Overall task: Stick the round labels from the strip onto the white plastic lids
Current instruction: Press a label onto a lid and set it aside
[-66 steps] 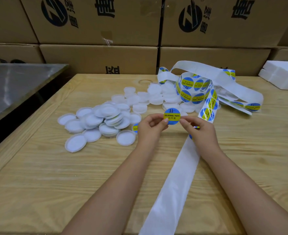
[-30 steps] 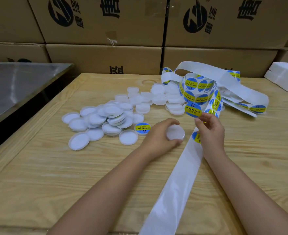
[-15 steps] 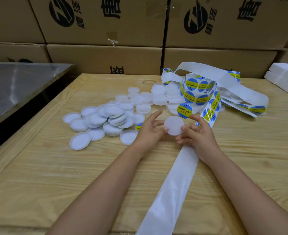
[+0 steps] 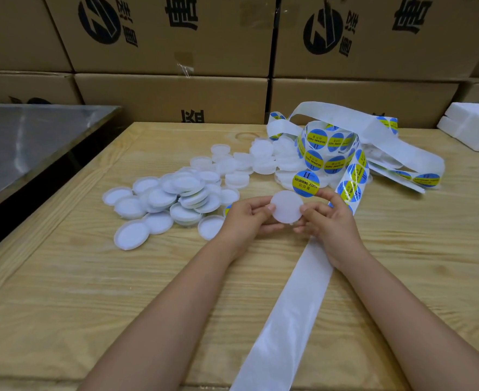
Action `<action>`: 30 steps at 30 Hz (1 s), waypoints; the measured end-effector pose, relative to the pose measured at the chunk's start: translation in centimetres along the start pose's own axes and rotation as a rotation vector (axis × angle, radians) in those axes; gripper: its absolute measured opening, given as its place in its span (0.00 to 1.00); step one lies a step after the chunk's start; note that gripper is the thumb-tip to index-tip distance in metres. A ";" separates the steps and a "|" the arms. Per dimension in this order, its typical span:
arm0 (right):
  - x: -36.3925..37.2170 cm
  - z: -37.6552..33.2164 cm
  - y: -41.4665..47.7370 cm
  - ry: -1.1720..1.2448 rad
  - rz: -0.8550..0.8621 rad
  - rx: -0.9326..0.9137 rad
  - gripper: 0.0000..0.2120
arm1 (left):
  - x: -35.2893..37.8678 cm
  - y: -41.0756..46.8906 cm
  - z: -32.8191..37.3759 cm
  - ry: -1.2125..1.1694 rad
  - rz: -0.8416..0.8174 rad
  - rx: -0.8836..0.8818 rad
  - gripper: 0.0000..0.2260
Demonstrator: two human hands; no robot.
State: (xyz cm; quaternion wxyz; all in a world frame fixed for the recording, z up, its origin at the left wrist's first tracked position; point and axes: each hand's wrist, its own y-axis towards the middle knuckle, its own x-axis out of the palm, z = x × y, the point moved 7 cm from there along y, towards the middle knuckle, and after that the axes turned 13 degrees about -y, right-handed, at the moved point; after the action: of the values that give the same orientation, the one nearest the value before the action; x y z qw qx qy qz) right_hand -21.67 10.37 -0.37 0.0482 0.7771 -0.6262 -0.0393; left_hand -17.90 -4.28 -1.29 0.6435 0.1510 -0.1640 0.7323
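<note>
Above centre of the pale wooden worktop: two-handed hold.
Left hand and right hand pinch a round white plastic lid by opposite edges; a round blue-and-yellow label sits at its 1 o'clock, touching the right fingertips. Spare white lids lie at 10 o'clock.

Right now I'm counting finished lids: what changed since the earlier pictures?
The labelled lid went down onto the table beside the pile. The left hand picked a blank lid and raised it; both hands hold it. The right hand peeled a fresh round label, held just above. Pile and cardboard boxes unchanged.
</note>
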 end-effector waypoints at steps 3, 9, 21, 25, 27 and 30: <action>-0.3 0.0 0.1 -0.044 0.070 -0.008 0.13 | -0.3 0.0 0.0 -0.035 0.045 -0.014 0.13; -2.4 -0.1 0.5 -0.074 0.282 -0.007 0.04 | -0.5 0.2 0.0 -0.070 0.061 -0.018 0.12; -0.4 0.5 0.4 -0.173 0.076 0.078 0.16 | -0.4 0.4 0.1 -0.104 -0.005 0.005 0.06; -0.4 0.6 0.4 -0.183 0.100 0.057 0.15 | -0.3 0.3 0.1 -0.109 -0.013 -0.002 0.05; -0.4 0.5 0.4 -0.202 0.108 0.041 0.16 | -0.3 0.3 0.1 -0.113 -0.015 -0.006 0.05; -0.4 0.6 0.5 -0.221 0.115 0.021 0.15 | -0.3 0.3 0.1 -0.122 -0.018 -0.010 0.05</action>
State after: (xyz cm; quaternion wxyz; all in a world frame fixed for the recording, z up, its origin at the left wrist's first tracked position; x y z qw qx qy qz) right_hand -22.29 10.69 -0.87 -0.0269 0.7313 -0.6717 -0.1152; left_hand -18.15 -4.65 -1.34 0.6397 0.1937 -0.2049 0.7151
